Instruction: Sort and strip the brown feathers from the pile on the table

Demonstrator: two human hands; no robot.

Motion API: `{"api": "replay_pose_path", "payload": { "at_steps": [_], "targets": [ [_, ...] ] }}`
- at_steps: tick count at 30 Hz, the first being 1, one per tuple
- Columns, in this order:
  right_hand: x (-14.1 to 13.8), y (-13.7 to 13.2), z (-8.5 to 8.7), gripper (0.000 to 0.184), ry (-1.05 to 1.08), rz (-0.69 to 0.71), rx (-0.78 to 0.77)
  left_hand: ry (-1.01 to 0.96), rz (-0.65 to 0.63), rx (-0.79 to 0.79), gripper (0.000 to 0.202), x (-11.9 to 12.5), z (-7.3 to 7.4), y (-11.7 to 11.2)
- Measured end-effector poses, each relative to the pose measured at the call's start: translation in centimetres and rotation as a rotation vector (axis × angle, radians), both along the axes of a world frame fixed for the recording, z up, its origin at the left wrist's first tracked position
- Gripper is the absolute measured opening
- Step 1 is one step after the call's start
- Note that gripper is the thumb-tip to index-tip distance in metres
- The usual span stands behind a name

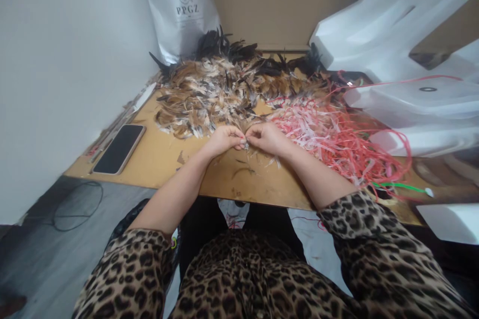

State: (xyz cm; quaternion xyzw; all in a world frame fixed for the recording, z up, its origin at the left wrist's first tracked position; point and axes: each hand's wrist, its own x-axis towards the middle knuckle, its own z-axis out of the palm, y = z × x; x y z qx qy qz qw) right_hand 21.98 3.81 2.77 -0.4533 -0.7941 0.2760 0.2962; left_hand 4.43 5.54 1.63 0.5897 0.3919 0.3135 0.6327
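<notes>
While one phone (119, 149) lies frame left, the left hand (223, 140) and right hand (268, 138), both narrowed, pinch one pale bit (246, 145) mid-frame, below feathers (204, 94) beyond counting.

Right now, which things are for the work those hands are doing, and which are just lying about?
Seemingly for the work:
small pale piece at the fingers
feathers
pink and white strips

Probably just lying about:
phone
printed bag, contents hidden
</notes>
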Motion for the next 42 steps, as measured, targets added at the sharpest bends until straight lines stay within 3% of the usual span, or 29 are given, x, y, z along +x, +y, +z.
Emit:
{"api": "replay_pose_path", "payload": {
  "at_steps": [7, 16, 20, 25, 33, 42],
  "targets": [
    [0.1, -0.1, -0.3, 0.012, 0.208, 0.020, -0.200, 0.003, 0.012, -0.061, 0.021, -0.4, 0.1, 0.4],
    [-0.1, -0.4, 0.0, 0.016, 0.164, 0.079, -0.183, -0.051, 0.024, -0.110, 0.026, -0.8, 0.2, 0.5],
    [-0.2, -0.2, -0.1, 0.020, 0.215, -0.011, -0.195, 0.015, -0.001, -0.027, 0.022, -0.6, 0.6, 0.0],
    [-0.2, -0.1, -0.6, 0.023, 0.132, -0.042, -0.230, 0.087, -0.009, 0.084, 0.018, -0.3, 0.0, -0.1],
    [-0.2, 0.2, -1.2, 0.021, -0.064, -0.053, -0.078, 0.157, 0.029, 0.311, 0.016, 0.0, -0.5, 0.2],
    [-0.5, 0.3, -1.3, 0.016, -0.147, -0.136, -0.063, 0.278, 0.058, 0.595, 0.024, 0.0, -1.4, 0.0]
  ]
}}
